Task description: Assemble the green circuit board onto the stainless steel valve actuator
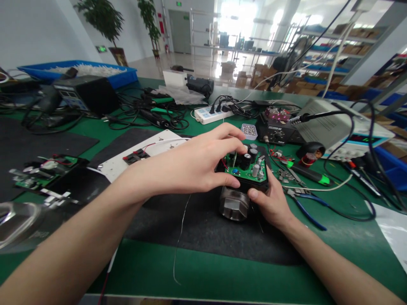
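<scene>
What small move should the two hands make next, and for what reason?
Perhaps the left hand should press the circuit board lightly to check its seating: it curves around the board's left side, while the right hand supports the black case.

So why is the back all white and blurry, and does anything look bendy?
In the head view, the far windows glare white and the shiny floor reflects their light; in the head view, the back shelves look soft, while the circuit board looks clearer; in the head view, the right-hand pillar leans, maybe from a wide lens.
</scene>
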Motion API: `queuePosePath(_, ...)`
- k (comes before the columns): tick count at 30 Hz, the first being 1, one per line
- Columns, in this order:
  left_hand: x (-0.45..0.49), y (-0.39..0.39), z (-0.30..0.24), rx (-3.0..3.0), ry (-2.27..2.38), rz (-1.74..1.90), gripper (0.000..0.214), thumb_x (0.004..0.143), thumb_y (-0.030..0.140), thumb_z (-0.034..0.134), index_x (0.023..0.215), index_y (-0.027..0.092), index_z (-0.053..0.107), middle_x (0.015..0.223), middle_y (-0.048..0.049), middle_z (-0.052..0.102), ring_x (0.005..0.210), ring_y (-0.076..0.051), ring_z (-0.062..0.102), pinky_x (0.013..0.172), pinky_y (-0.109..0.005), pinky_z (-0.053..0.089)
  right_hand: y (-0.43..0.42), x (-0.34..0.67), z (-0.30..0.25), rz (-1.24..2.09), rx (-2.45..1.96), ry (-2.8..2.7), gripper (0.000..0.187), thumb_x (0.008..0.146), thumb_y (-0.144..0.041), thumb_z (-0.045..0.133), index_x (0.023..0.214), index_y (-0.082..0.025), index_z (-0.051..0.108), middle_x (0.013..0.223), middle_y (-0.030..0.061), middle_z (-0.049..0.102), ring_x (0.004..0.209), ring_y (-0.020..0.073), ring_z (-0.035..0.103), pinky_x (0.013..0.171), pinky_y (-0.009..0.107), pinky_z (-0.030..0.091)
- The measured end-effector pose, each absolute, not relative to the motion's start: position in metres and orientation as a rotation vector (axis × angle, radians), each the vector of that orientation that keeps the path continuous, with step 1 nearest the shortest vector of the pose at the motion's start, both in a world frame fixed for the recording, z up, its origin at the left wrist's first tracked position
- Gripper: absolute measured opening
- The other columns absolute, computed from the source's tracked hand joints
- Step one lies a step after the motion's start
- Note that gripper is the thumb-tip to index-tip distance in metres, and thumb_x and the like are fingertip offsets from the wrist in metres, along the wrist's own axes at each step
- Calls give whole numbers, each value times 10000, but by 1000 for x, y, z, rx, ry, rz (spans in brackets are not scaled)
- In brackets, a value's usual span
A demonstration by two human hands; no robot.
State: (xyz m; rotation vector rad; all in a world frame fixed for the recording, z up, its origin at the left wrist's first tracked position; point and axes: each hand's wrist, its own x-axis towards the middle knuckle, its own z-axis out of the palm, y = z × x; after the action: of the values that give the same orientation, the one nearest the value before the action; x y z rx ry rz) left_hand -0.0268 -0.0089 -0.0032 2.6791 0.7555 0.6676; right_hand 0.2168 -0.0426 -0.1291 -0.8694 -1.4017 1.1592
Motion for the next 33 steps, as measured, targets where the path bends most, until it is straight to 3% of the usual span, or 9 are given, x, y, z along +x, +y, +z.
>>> queuePosePath(6, -9, -2, -20, 2574, 900, 943, 382, 955, 258, 846, 1293, 224, 669, 1433, -115, 662, 1375, -282, 636, 1219, -475, 516, -33, 220, -135, 1173, -882, -1317, 709, 909, -677, 838, 1482, -302, 654, 1589, 77, 690, 1520, 359, 608, 1316, 572, 448)
queuePosePath(10, 1, 6, -38, 2507, 999, 1013, 280, 1044, 303, 747, 1288, 195, 663, 1386, -125, 684, 1283, -259, 679, 1162, -456, 541, -27, 217, -121, 1239, -948, -1272, 816, 867, -779, 814, 1495, -285, 646, 1625, 98, 661, 1532, 370, 596, 1274, 566, 499)
queuePosePath(14, 3, 9, -42, 2490, 1040, 977, 246, 1062, 309, 719, 1271, 187, 674, 1371, -124, 696, 1265, -253, 681, 1149, -450, 544, -26, 217, -117, 1312, -949, -1218, 791, 851, -774, 835, 1448, -279, 677, 1591, 102, 690, 1494, 379, 631, 1221, 561, 554)
queuePosePath(20, 1, 8, -38, 2513, 1038, 956, 241, 1050, 308, 731, 1259, 192, 697, 1335, -111, 709, 1242, -250, 687, 1147, -447, 547, -26, 219, -120, 1311, -874, -1208, 726, 876, -693, 870, 1457, -296, 686, 1586, 70, 698, 1523, 350, 608, 1321, 553, 452)
queuePosePath(33, 0, 9, -39, 2521, 1048, 956, 260, 1044, 350, 726, 1254, 199, 705, 1325, -108, 710, 1234, -263, 691, 1135, -466, 556, -25, 220, -120, 1259, -923, -1277, 770, 897, -745, 817, 1497, -289, 657, 1604, 79, 683, 1529, 345, 605, 1301, 536, 478)
